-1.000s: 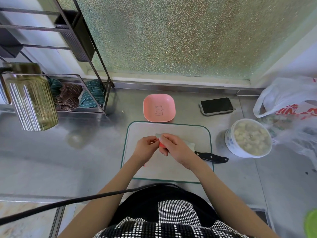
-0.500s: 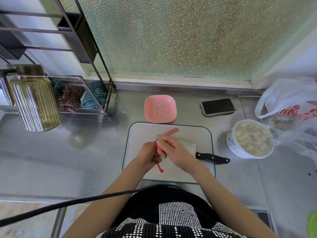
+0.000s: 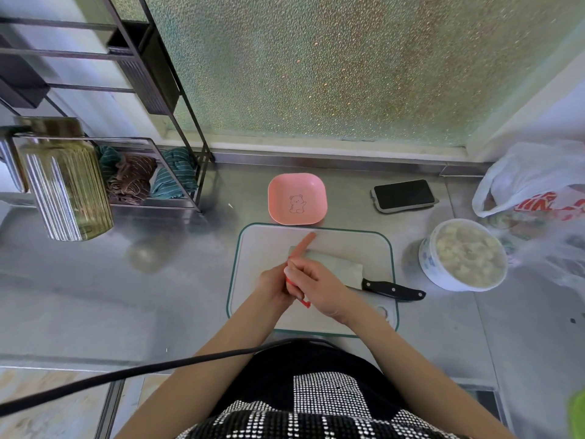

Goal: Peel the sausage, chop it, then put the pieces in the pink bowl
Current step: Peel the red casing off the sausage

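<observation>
1. The cutting board (image 3: 348, 248), white with a green rim, lies on the steel counter (image 3: 158, 296) directly in front of the person; everything below is placed from it.
2. Both hands meet above the middle of the board. The left hand (image 3: 272, 285) has its fingers curled around the lower part of the sausage (image 3: 305, 243), gripping it.
3. The bare pink end of the sausage sticks out past the hands, pointing toward the board's far edge.
4. The right hand (image 3: 316, 286) has its fingers bent in, pinching the red casing (image 3: 289, 282) against the sausage; a thin red strip of it dangles below the hands, over the board's near half.
5. The knife (image 3: 357, 274) lies across the board's right side, its broad blade on the board behind the hands and its black handle reaching over the right edge.
6. The pink bowl (image 3: 297, 198), square with a bear drawn inside, sits just beyond the board's far edge, holding nothing.
7. A dark phone (image 3: 403, 194) lies beyond the board's far right corner.
8. A white tub (image 3: 463, 255) of pale lumps stands to the right of the board, and a plastic bag (image 3: 538, 191) lies further right.
9. A ribbed glass jar (image 3: 66, 185) and a wire rack (image 3: 152, 172) with striped cloths stand well to the left of the board.
</observation>
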### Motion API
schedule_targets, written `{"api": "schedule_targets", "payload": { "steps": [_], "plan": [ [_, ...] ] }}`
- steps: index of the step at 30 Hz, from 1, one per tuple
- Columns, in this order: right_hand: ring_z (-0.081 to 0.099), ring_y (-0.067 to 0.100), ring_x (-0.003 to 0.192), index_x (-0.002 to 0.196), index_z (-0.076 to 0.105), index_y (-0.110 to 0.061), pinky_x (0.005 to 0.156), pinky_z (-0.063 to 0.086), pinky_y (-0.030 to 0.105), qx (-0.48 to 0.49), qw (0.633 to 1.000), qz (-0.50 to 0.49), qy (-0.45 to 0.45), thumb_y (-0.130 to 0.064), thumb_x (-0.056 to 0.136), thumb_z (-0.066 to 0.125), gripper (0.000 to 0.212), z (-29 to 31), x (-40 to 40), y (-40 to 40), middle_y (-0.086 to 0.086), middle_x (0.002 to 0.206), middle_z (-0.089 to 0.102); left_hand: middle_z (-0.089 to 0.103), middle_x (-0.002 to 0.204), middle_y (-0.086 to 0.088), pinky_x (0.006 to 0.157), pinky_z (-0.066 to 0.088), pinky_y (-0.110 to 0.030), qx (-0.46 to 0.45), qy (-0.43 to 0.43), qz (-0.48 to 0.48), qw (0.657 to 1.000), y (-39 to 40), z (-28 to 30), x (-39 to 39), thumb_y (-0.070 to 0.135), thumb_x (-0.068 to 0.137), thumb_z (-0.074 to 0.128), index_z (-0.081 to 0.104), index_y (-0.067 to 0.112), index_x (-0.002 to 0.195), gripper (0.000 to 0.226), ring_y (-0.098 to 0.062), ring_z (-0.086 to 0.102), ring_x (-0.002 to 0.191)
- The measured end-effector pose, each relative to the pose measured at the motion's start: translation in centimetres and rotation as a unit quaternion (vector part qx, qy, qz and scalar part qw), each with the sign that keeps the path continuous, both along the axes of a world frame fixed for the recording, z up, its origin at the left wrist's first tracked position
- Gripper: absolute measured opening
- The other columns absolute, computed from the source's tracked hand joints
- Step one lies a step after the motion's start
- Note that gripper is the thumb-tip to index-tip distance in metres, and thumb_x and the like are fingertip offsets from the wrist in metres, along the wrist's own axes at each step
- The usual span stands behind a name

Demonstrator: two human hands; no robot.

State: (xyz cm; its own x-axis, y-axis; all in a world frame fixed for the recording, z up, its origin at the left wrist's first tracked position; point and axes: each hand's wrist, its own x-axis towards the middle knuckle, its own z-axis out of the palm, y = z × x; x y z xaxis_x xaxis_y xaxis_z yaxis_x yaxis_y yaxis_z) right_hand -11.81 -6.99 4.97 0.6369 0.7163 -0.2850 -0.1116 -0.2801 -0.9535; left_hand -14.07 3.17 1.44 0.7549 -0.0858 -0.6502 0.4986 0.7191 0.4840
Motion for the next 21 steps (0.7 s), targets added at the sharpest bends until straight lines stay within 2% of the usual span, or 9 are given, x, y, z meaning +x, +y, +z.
{"api": "schedule_targets", "payload": {
  "steps": [3, 5, 9, 14, 16, 17, 18, 19, 21],
  "plan": [
    [0.035, 0.017, 0.045, 0.063, 0.038, -0.016, 0.047, 0.035, 0.025, 0.006, 1.000, 0.004, 0.001, -0.018, 0.099, 0.037, 0.036, -0.3, -0.2, -0.1, -0.012, 0.047, 0.045, 0.066, 0.099, -0.028, 0.056, 0.050, -0.020, -0.008, 0.017, 0.015, 1.000, 0.2, -0.8, -0.2, 0.009, 0.097, 0.014, 0.040, 0.021, 0.138, 0.051, -0.019, 0.063, 0.070],
    [0.036, 0.021, 0.044, 0.063, 0.038, -0.015, 0.049, 0.036, 0.032, 0.010, 1.000, 0.010, -0.002, -0.017, 0.098, 0.037, 0.036, -0.3, -0.3, -0.1, -0.010, 0.048, 0.045, 0.064, 0.093, -0.013, 0.062, 0.044, -0.027, -0.003, 0.047, 0.032, 0.998, 0.2, -0.9, -0.4, 0.007, 0.096, 0.019, 0.045, 0.012, 0.135, 0.048, -0.021, 0.056, 0.070],
    [0.038, 0.023, 0.049, 0.063, 0.037, -0.015, 0.056, 0.036, 0.035, 0.010, 1.000, 0.015, -0.007, -0.013, 0.100, 0.037, 0.036, -0.2, -0.3, -0.2, -0.010, 0.049, 0.045, 0.057, 0.087, -0.015, 0.057, 0.035, -0.031, 0.056, 0.095, 0.038, 0.993, 0.2, -1.0, -0.3, 0.004, 0.095, 0.023, 0.055, 0.010, 0.102, 0.033, -0.026, 0.047, 0.066],
    [0.039, 0.011, 0.049, 0.064, 0.037, -0.017, 0.056, 0.035, 0.021, 0.004, 1.000, 0.014, -0.007, -0.014, 0.100, 0.037, 0.036, 0.1, -0.3, -0.2, -0.011, 0.051, 0.045, 0.036, 0.125, -0.050, 0.049, 0.041, -0.024, 0.088, 0.107, 0.056, 0.989, -0.1, -0.3, 0.0, 0.007, 0.100, 0.019, 0.025, -0.008, 0.142, 0.045, -0.016, 0.051, 0.045],
    [0.038, 0.004, 0.050, 0.064, 0.037, -0.017, 0.058, 0.035, 0.018, -0.014, 0.999, 0.035, 0.002, -0.018, 0.102, 0.035, 0.037, 0.4, -0.1, -0.1, -0.008, 0.055, 0.044, 0.068, 0.072, -0.028, 0.035, 0.037, -0.016, 0.060, 0.129, 0.062, 0.988, 0.1, -0.9, -0.1, 0.010, 0.101, 0.025, 0.027, -0.015, 0.138, 0.045, -0.014, 0.046, 0.031],
    [0.039, 0.005, 0.052, 0.065, 0.038, -0.017, 0.061, 0.037, 0.020, -0.029, 0.998, 0.052, 0.005, -0.024, 0.102, 0.033, 0.038, 0.4, 0.2, -0.2, -0.005, 0.056, 0.045, 0.055, 0.041, -0.012, 0.029, 0.031, -0.012, 0.047, 0.130, 0.057, 0.989, 0.5, -1.4, 0.0, 0.006, 0.100, 0.027, 0.037, -0.024, 0.126, 0.041, -0.013, 0.039, 0.024],
    [0.041, 0.007, 0.054, 0.067, 0.042, -0.017, 0.064, 0.038, 0.023, -0.049, 0.997, 0.059, 0.008, -0.032, 0.103, 0.029, 0.040, 0.4, 0.6, -0.4, -0.002, 0.058, 0.046, 0.040, 0.031, -0.004, 0.026, 0.025, -0.011, 0.044, 0.149, 0.068, 0.985, 0.9, -1.7, 0.2, 0.000, 0.097, 0.027, -0.014, 0.018, 0.115, 0.048, -0.010, 0.031, 0.020],
    [0.043, 0.008, 0.055, 0.071, 0.046, -0.017, 0.066, 0.039, 0.025, -0.069, 0.996, 0.047, 0.009, -0.037, 0.102, 0.025, 0.043, 0.2, 1.2, -0.7, 0.000, 0.060, 0.048, 0.035, 0.032, -0.001, 0.024, 0.020, -0.012, 0.035, 0.169, 0.076, 0.982, 1.5, -2.1, 0.2, -0.004, 0.093, 0.026, 0.031, 0.020, 0.057, 0.044, -0.007, 0.026, 0.019],
    [0.044, 0.005, 0.054, 0.080, 0.055, -0.015, 0.066, 0.038, 0.026, -0.117, 0.992, -0.014, -0.038, -0.037, 0.102, 0.025, 0.043, -1.1, 2.9, -1.8, -0.001, 0.061, 0.049, 0.042, 0.042, -0.001, 0.022, 0.015, -0.012, -0.045, 0.158, 0.073, 0.984, 2.5, -2.2, -0.2, -0.005, 0.088, 0.028, 0.051, 0.006, 0.073, 0.030, -0.002, 0.025, 0.023]
  ]
}}
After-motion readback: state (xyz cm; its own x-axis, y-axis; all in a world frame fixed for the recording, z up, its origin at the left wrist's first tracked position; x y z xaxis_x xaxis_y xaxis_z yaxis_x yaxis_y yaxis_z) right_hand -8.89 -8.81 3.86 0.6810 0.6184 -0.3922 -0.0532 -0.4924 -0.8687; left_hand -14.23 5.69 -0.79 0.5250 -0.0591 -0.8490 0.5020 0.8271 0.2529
